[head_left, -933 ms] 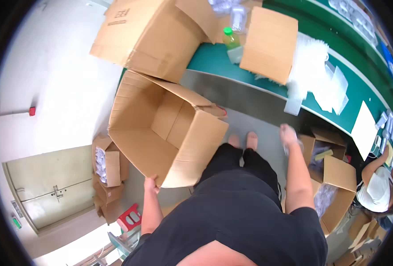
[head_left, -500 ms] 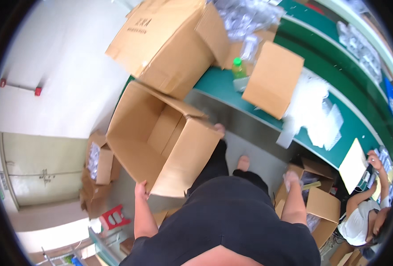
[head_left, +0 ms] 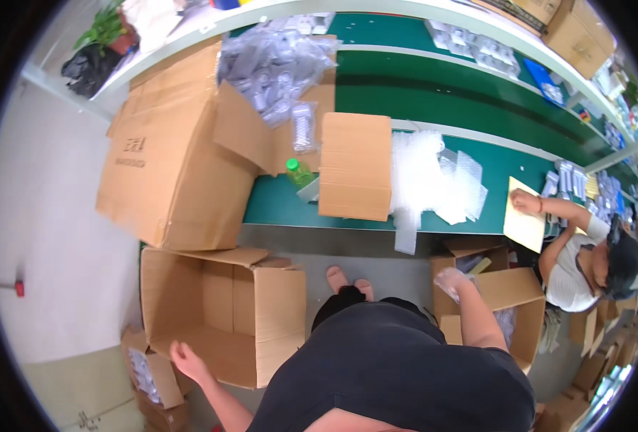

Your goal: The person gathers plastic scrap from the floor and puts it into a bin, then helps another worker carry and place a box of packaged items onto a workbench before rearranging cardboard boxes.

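My left hand point(head_left: 184, 358) grips the near rim of a large empty cardboard box point(head_left: 218, 309), which stands open on the floor to my left with its flaps spread. My right hand point(head_left: 451, 279) reaches down at the rim of a smaller open cardboard box point(head_left: 510, 302) on my right. It looks pale and blurred, and I cannot tell whether it holds anything. My feet point(head_left: 348, 277) show between the two boxes.
A green worktable point(head_left: 283, 205) runs ahead. On it lie a big cardboard box point(head_left: 168, 158) spilling clear plastic packs point(head_left: 276, 61), a green bottle point(head_left: 297, 171) and clear sheets point(head_left: 434, 180). A seated person point(head_left: 578, 252) works at the right. Small boxes point(head_left: 150, 374) stand at lower left.
The empty box has come down from a tilt to stand on the floor, my left hand still on its rim. My right hand has moved right to the smaller box.
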{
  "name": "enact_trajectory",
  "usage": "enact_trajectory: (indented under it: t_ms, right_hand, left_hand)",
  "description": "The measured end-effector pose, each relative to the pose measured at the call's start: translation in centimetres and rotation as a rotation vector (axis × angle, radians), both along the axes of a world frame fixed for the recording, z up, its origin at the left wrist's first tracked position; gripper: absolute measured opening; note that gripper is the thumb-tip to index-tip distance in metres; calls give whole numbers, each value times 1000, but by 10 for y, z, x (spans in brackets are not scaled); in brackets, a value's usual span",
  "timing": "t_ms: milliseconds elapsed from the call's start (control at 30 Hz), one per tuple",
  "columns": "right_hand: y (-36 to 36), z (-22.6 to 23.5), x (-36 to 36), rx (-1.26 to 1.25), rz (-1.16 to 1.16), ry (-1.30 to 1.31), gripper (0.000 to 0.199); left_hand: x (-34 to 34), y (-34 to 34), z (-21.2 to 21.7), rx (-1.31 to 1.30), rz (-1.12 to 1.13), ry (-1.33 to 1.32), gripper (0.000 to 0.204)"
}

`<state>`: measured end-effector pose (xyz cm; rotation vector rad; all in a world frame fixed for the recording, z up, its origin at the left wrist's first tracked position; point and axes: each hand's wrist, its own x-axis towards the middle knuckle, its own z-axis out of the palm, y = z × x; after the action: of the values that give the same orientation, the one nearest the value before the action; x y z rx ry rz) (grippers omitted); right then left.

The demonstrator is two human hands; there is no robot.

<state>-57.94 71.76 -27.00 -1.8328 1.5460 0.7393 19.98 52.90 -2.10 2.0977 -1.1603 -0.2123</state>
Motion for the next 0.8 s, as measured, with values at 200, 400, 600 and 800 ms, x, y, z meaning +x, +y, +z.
enact_trajectory:
  t_ms: [200,400,600,800]
  right_hand:
    - [-76,75,9,-324,-257,11,25]
    - [-95,184,11,-637,-1357,-244,20]
    - [-124,197,-27,-882,-1265,-185,20]
    - [-209,149,-160,-988,-1204,-311,19]
  left_hand:
    - [-276,-145,147,-222,-1041,1607,14]
    - [-447,-135,221,-774,-1908,552,11]
    - [-528,-179,227,-964,-1921,323,20]
    - [-631,-173,232,-785,-1877,289,20]
